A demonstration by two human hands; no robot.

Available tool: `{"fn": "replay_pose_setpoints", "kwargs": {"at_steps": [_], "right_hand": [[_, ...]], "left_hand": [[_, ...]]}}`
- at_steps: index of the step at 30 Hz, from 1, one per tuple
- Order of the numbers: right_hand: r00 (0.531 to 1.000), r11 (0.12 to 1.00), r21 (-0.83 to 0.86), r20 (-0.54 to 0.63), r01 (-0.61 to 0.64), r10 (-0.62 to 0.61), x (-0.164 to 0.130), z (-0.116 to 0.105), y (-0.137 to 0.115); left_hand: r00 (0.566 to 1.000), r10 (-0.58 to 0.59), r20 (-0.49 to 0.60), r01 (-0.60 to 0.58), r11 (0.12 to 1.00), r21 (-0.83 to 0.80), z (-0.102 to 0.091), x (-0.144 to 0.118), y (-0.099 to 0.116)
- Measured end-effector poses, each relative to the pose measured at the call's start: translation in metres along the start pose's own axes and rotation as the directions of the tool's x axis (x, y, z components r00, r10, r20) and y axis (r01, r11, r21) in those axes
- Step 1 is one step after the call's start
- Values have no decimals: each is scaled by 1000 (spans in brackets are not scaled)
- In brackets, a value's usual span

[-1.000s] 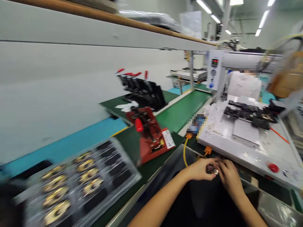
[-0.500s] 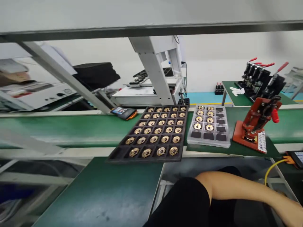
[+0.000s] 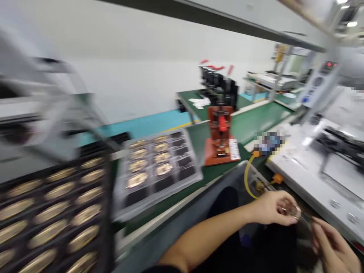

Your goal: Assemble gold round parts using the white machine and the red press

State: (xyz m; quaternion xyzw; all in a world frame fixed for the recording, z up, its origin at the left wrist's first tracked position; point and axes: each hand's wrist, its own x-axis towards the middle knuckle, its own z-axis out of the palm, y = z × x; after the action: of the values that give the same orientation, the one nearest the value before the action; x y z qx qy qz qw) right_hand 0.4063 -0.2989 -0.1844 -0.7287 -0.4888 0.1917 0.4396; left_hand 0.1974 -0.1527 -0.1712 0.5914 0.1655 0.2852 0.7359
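Low on the right, my left hand (image 3: 271, 208) is closed on a round metal part (image 3: 294, 212), with the thumb and fingers around its edge. The part has a gold-coloured, shiny rim. Close beside it is my right hand (image 3: 334, 244), its fingers pinched together at the lower right. A thin dark tip shows near those fingers, but blur hides what it is. Similar gold round parts sit in the black foam tray (image 3: 109, 212) at the lower left. Others lie in the clear plastic tray (image 3: 196, 170), where several dark compartments hold none.
A red toggle-clamp fixture (image 3: 220, 148) stands on the green bench past the clear tray. A yellow cable (image 3: 247, 178) loops near my left hand. At right is a white machine (image 3: 287, 167). Black clamp fixtures (image 3: 218, 83) stand behind, and a shelf beam (image 3: 199, 19) crosses overhead.
The view has swung to the right, so the trays now appear further left. Both hands have come into sight; earlier only an arm showed, reaching out at the right edge.
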Motion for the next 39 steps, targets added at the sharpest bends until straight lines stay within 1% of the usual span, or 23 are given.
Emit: {"fn": "replay_pose_setpoints", "kwargs": {"at_steps": [1, 2, 3, 4, 5, 7, 9, 12, 14, 15, 18, 20, 22, 25, 26, 30, 32, 33, 34, 36, 38, 39], "right_hand": [[978, 968, 142, 45, -207, 203, -7, 0, -12], [962, 914, 300, 83, -273, 260, -8, 4, -21], [961, 854, 442, 98, -275, 259, -3, 10, -28], [959, 801, 530, 115, -279, 258, 3, 15, -32], [953, 760, 577, 144, -300, 266, 9, 20, -35], [942, 703, 629, 180, -333, 284, 17, 25, -41], [940, 677, 655, 196, -337, 279, 19, 26, -48], [942, 701, 630, 242, -334, 231, 15, 23, -58], [931, 714, 605, 301, -353, 206, 12, 20, -61], [922, 703, 607, 332, -372, 201, 11, 18, -62], [892, 618, 653, 403, -437, 205, 6, 13, -59], [875, 582, 663, 437, -471, 210, 2, 11, -57], [870, 605, 640, 448, -473, 207, 0, 9, -57], [876, 658, 602, 440, -452, 199, -2, 9, -57], [874, 664, 595, 444, -453, 197, -2, 9, -58], [853, 645, 593, 484, -482, 194, 0, 10, -62], [850, 660, 575, 489, -484, 197, 1, 9, -65], [859, 696, 551, 474, -460, 193, 2, 9, -67], [879, 745, 524, 444, -412, 174, 3, 8, -69], [927, 846, 462, 361, -268, 97, 5, 9, -76], [954, 898, 417, 298, -140, 10, 6, 11, -85], [958, 906, 410, 287, -107, -17, 7, 13, -89]], "left_hand": [[998, -68, -9, 67, 994, -90, 0, -6, 9], [992, -124, -29, 117, 978, -174, -1, -10, 16], [985, -169, -37, 156, 959, -237, -1, -12, 23], [976, -218, -22, 202, 933, -298, 0, -13, 28], [965, -259, -29, 234, 910, -343, 2, -14, 33], [942, -334, -36, 293, 868, -402, 7, -16, 41], [917, -394, -60, 333, 840, -429, 11, -18, 47], [893, -440, -93, 354, 815, -460, 12, -23, 53], [891, -443, -101, 345, 804, -485, 11, -25, 56], [893, -439, -98, 339, 801, -493, 11, -27, 56], [904, -419, -81, 326, 800, -503, 12, -30, 57], [906, -416, -81, 322, 799, -507, 13, -31, 57], [902, -421, -91, 322, 800, -506, 14, -32, 57], [899, -426, -99, 323, 800, -505, 16, -33, 58], [901, -424, -96, 323, 800, -505, 16, -34, 58], [912, -402, -83, 318, 821, -474, 18, -36, 56], [919, -386, -84, 312, 840, -445, 18, -37, 56], [922, -378, -84, 308, 848, -430, 19, -37, 55], [927, -366, -85, 300, 858, -416, 20, -38, 55], [934, -346, -88, 287, 875, -389, 21, -39, 55], [942, -325, -86, 273, 888, -371, 22, -40, 56], [945, -317, -83, 267, 892, -365, 23, -41, 56]]}}
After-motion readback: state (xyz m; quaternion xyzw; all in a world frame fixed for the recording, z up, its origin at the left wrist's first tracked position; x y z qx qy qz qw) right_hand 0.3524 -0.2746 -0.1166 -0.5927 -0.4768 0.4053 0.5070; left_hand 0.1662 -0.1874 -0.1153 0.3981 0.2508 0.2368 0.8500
